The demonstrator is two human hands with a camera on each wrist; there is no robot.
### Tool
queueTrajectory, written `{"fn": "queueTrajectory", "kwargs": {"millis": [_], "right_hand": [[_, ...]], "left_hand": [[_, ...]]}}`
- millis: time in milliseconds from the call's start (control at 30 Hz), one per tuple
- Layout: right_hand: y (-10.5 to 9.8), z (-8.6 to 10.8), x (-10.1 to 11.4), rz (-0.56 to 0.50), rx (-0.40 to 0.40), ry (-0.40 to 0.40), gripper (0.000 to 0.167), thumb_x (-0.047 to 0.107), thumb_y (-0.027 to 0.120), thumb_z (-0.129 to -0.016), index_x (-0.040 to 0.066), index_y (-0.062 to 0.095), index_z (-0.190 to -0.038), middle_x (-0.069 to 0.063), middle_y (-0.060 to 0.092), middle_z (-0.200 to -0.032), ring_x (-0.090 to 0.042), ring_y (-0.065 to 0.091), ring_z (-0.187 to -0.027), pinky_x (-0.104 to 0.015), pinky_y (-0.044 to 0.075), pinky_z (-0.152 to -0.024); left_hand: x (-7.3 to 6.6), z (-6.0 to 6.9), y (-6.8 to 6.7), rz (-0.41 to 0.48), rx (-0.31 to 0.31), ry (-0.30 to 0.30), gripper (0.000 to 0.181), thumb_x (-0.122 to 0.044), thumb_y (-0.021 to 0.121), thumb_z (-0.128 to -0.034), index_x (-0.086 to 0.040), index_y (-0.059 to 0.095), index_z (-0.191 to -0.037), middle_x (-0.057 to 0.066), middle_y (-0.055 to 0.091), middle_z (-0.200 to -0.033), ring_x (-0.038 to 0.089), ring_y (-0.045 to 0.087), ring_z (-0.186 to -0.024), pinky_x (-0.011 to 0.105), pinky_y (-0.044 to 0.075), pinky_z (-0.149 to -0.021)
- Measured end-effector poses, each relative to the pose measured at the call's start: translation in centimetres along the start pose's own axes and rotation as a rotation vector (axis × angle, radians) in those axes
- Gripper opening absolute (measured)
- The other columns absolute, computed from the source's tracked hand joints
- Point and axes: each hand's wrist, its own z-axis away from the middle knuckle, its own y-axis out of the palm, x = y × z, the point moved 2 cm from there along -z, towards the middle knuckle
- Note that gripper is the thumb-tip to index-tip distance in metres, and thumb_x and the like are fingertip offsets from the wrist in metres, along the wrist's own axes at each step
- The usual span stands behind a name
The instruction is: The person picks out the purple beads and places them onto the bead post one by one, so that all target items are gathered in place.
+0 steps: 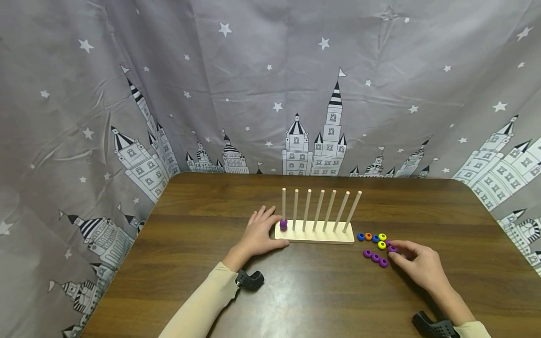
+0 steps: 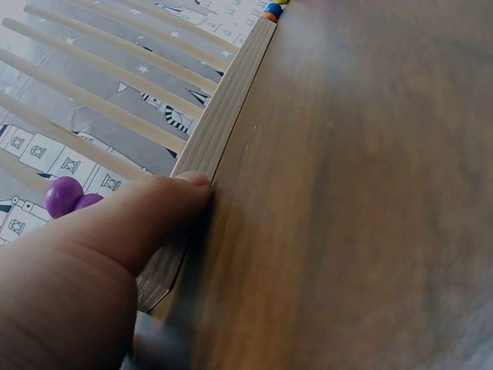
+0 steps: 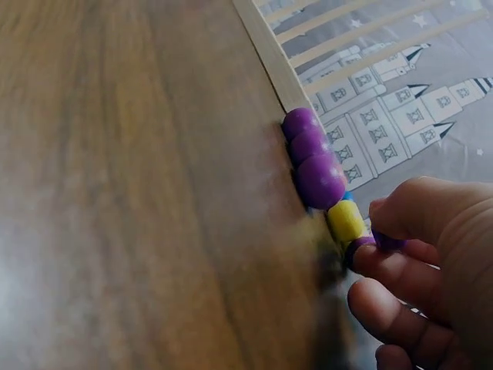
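Observation:
A pale wooden peg stand [image 1: 314,238] with several upright rods stands on the table. Purple beads [image 1: 283,225] are threaded on its leftmost rod. My left hand [image 1: 258,235] holds the stand's left end, the thumb [image 2: 166,208] along the front edge and the fingers behind. To the right of the stand, my right hand [image 1: 420,264] pinches a purple bead [image 3: 387,240] between thumb and forefinger. Another purple bead [image 3: 360,250] lies beside those fingertips. Three purple beads [image 1: 375,257] lie in a slanting row left of the right hand.
Blue, orange and yellow beads lie in a row near the stand's right end, among them a blue bead [image 1: 361,236] and an orange bead [image 1: 368,236]. A yellow bead [image 1: 382,245] sits just in front. The brown table [image 1: 321,295] meets a grey castle-print curtain [image 1: 253,84] behind.

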Motion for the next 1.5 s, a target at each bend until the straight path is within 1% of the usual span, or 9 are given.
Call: {"fn": "queueTrajectory", "kwargs": {"millis": [167, 367, 467, 633, 867, 1100, 1200, 1367, 1500], "right_hand": [[-0.5, -0.3, 0.5, -0.027, -0.002, -0.003, 0.021, 0.003, 0.082, -0.077, 0.009, 0.079, -0.097, -0.003, 0.075, -0.076, 0.010, 0.050, -0.063, -0.013, 0.041, -0.054], [-1.2, -1.4, 1.5, -0.060, -0.023, -0.070, 0.021, 0.000, 0.082, -0.075, 0.007, 0.078, -0.095, -0.002, 0.074, -0.074, 0.010, 0.051, -0.062, -0.010, 0.042, -0.053], [-1.5, -2.0, 1.9, -0.067, -0.028, -0.095, 0.022, -0.001, 0.082, -0.075, 0.005, 0.078, -0.095, -0.005, 0.074, -0.075, 0.010, 0.052, -0.062, -0.010, 0.043, -0.053], [-1.9, -3.3, 2.6, -0.056, -0.008, -0.116, 0.022, -0.002, 0.082, -0.076, 0.002, 0.077, -0.097, -0.009, 0.076, -0.078, 0.010, 0.052, -0.062, -0.009, 0.044, -0.054], [-2.8, -6.0, 4.3, -0.064, 0.011, -0.132, 0.020, 0.001, 0.080, -0.079, 0.001, 0.077, -0.099, -0.012, 0.077, -0.081, 0.011, 0.054, -0.064, -0.009, 0.046, -0.055], [-4.0, -9.2, 6.5, -0.080, -0.062, -0.242, 0.022, -0.003, 0.082, -0.076, 0.001, 0.078, -0.096, -0.013, 0.077, -0.078, 0.017, 0.053, -0.065, -0.005, 0.045, -0.057], [-4.4, -10.5, 7.5, -0.077, -0.072, -0.276, 0.021, -0.002, 0.083, -0.076, 0.003, 0.078, -0.096, -0.012, 0.076, -0.077, 0.018, 0.052, -0.064, -0.005, 0.044, -0.057], [-4.9, -12.1, 9.5, -0.073, -0.049, -0.292, 0.019, 0.001, 0.082, -0.080, 0.004, 0.078, -0.098, -0.011, 0.077, -0.079, 0.016, 0.054, -0.065, -0.005, 0.044, -0.058], [-5.0, -13.2, 11.0, -0.094, -0.029, -0.333, 0.019, 0.002, 0.082, -0.080, 0.003, 0.079, -0.099, -0.011, 0.078, -0.081, 0.017, 0.055, -0.067, -0.005, 0.045, -0.059]], "left_hand": [[-0.1, 0.0, 0.0, 0.000, -0.002, 0.004, 0.071, -0.050, 0.081, -0.0754, -0.015, 0.063, -0.135, 0.020, 0.040, -0.162, 0.046, 0.024, -0.155, 0.062, 0.014, -0.127], [-0.1, 0.0, -0.1, -0.001, -0.003, 0.001, 0.072, -0.050, 0.081, -0.0752, -0.015, 0.063, -0.135, 0.020, 0.040, -0.162, 0.046, 0.024, -0.155, 0.062, 0.014, -0.128], [-0.1, 0.0, -0.1, -0.005, 0.000, -0.002, 0.072, -0.051, 0.080, -0.0754, -0.015, 0.063, -0.136, 0.019, 0.039, -0.162, 0.045, 0.024, -0.155, 0.062, 0.014, -0.128], [0.0, 0.0, -0.1, -0.009, 0.002, -0.002, 0.073, -0.051, 0.080, -0.0754, -0.015, 0.063, -0.136, 0.019, 0.039, -0.162, 0.045, 0.025, -0.155, 0.062, 0.015, -0.128], [0.1, 0.0, 0.0, -0.011, 0.004, -0.003, 0.073, -0.052, 0.080, -0.0755, -0.015, 0.063, -0.136, 0.020, 0.039, -0.162, 0.045, 0.024, -0.155, 0.062, 0.014, -0.128], [0.0, -0.1, 0.0, -0.012, 0.014, -0.006, 0.073, -0.051, 0.080, -0.0758, -0.015, 0.062, -0.137, 0.019, 0.038, -0.163, 0.044, 0.022, -0.156, 0.061, 0.013, -0.128], [0.0, -0.1, -0.1, -0.012, 0.010, -0.002, 0.073, -0.051, 0.080, -0.0754, -0.015, 0.063, -0.136, 0.019, 0.038, -0.163, 0.045, 0.023, -0.155, 0.062, 0.013, -0.128], [-0.1, 0.0, -0.1, -0.011, 0.006, 0.001, 0.073, -0.051, 0.081, -0.0751, -0.015, 0.063, -0.136, 0.020, 0.039, -0.162, 0.046, 0.024, -0.155, 0.063, 0.014, -0.127], [-0.1, 0.1, -0.1, -0.004, 0.002, 0.005, 0.072, -0.051, 0.081, -0.0749, -0.015, 0.063, -0.135, 0.021, 0.040, -0.161, 0.046, 0.025, -0.154, 0.063, 0.014, -0.127]]}}
